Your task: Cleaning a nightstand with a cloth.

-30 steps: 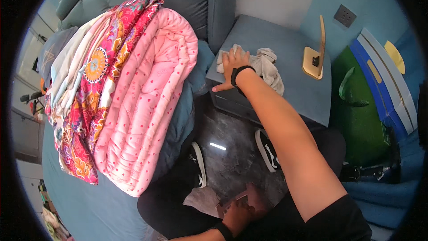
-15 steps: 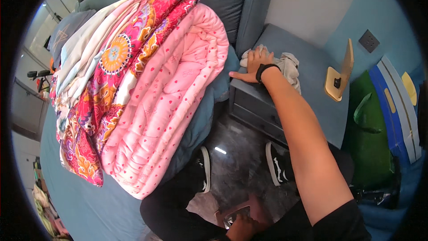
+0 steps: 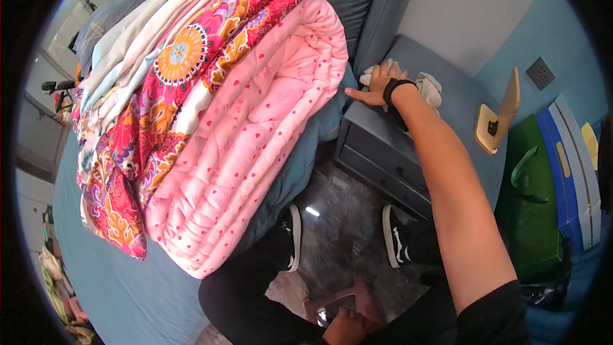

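Nightstand [image 3: 465,115] bears tan stand [image 3: 507,105], rumpled cloth [image 3: 430,88].

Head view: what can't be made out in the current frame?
- Cloth: middle hidden under the right hand and wrist.
- Left hand: cut off by the lower edge; can't tell whether it grips the pinkish frame.
- Nightstand: part of its drawer front hidden behind the right forearm.
- Green bag: inside doesn't show, its side faces the camera.
- Far-left clutter: too small and blurred near the fisheye rim.
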Available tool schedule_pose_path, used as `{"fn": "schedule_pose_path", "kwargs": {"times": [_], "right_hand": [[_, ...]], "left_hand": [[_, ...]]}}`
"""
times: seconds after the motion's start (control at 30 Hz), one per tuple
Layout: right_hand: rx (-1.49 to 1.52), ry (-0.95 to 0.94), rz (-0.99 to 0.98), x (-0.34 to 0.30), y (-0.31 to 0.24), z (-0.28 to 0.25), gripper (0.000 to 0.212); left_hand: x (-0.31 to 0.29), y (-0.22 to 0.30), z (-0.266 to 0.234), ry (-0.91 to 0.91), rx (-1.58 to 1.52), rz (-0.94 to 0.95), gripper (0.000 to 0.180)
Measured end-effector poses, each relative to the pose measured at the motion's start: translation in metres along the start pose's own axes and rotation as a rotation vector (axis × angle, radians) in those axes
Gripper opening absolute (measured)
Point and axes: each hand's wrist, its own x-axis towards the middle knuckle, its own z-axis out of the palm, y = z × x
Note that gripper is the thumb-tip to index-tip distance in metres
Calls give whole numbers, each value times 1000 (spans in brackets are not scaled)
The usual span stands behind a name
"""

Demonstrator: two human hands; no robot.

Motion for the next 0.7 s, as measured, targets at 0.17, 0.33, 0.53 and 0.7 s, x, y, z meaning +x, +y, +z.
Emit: {"fn": "schedule_pose_path", "kwargs": {"times": [0.17,0.33,0.53,0.7], "right_hand": [[38,13,-25,5,7,1,124],[53,10,-65,10,11,0,121],[69,57,-126,22,24,9,110],[45,78,-141,18,19,6,107]], "left_hand": [[-2,-6,-9,75,174,95,29],[0,-1,-14,243,186,-8,49],[4,6,-25,222,72,-120,45],[14,6,-23,537,665,-38,21]]}}
